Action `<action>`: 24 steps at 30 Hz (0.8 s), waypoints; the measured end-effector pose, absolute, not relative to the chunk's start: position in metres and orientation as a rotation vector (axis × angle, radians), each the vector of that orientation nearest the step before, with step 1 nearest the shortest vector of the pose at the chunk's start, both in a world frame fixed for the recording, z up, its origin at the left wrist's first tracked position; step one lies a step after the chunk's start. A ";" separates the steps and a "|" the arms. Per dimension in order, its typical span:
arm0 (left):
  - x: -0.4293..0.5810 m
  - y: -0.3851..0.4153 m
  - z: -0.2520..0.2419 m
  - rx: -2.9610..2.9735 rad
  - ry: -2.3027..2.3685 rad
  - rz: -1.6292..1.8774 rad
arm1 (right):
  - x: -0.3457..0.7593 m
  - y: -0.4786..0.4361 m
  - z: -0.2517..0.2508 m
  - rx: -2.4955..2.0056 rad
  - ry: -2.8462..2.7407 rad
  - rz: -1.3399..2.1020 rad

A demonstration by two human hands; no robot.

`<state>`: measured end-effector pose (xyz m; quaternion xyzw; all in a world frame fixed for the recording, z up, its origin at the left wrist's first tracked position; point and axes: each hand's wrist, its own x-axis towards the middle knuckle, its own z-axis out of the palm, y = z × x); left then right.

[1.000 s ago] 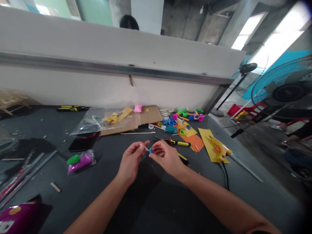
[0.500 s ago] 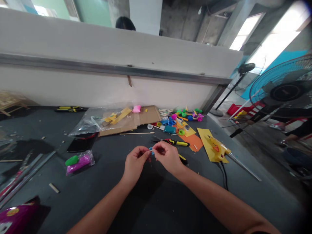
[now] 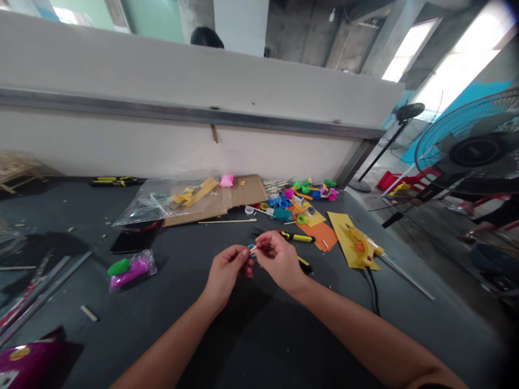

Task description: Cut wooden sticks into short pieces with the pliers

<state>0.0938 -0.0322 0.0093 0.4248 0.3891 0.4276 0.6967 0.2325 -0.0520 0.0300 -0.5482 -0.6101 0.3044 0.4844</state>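
My two hands meet over the dark table (image 3: 251, 335), just in front of me. My left hand (image 3: 225, 273) is closed in a pinch on a thin pale stick. My right hand (image 3: 279, 259) is closed around a small blue ring-shaped cap (image 3: 252, 248), which sits between the fingertips of both hands. The stick's tip touches the cap. A yellow-and-black utility knife (image 3: 298, 236) lies just beyond my right hand, and a second one (image 3: 304, 263) is partly hidden behind my right wrist.
Cardboard and a clear plastic bag (image 3: 194, 202) lie at the back. Coloured caps and bits (image 3: 302, 197) are scattered to the back right. A yellow glue gun (image 3: 360, 246) rests on yellow paper with its cable. A purple-and-green packet (image 3: 130, 267) lies left. Fans stand right.
My hands have drawn together from a slightly apart position; the stick in my left hand has come up against the blue cap in my right.
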 end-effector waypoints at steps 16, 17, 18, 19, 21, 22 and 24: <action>0.066 -0.008 0.025 0.909 0.878 1.262 | 0.323 -0.029 0.026 -2.235 -2.306 0.198; 0.066 -0.008 0.025 0.902 0.872 1.258 | 0.325 -0.027 0.025 -2.231 -2.311 0.217; 0.066 -0.008 0.026 0.893 0.867 1.255 | 0.326 -0.025 0.025 -2.233 -2.303 0.225; 0.066 -0.008 0.026 0.886 0.864 1.255 | 0.326 -0.024 0.026 -2.243 -2.278 0.223; 0.065 -0.007 0.026 0.876 0.865 1.259 | 0.320 -0.026 0.031 -2.254 -2.198 0.222; 0.065 -0.007 0.026 0.876 0.866 1.260 | 0.315 -0.029 0.035 -2.234 -2.152 0.224; 0.064 -0.006 0.026 0.884 0.861 1.258 | 0.299 -0.038 0.044 -2.114 -2.079 0.246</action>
